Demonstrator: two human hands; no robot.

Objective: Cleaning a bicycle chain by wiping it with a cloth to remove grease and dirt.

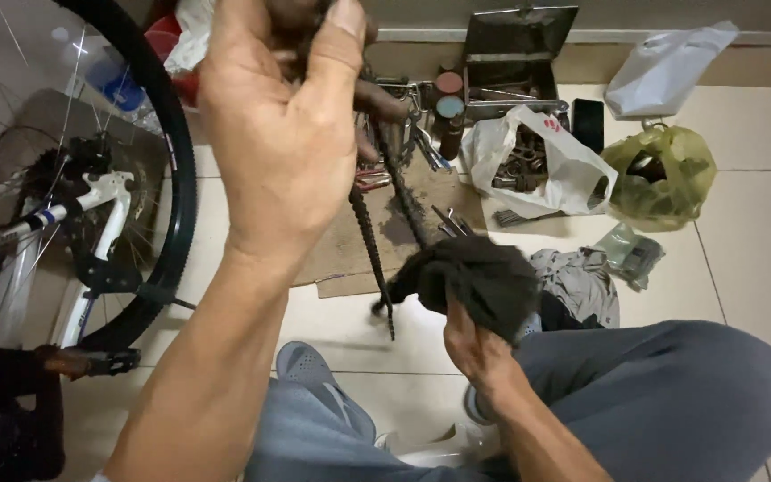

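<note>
Beige tile floor (760,268); left hand (283,134) lifts chain (369,241).

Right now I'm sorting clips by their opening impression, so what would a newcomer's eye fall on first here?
The raised left hand fills the upper middle, holding up a greasy bicycle chain that hangs down. Below, the right hand grips a dark rag around the chain's other strand. At left stands a bicycle wheel with its white frame, and an open metal toolbox sits at the back.
</note>
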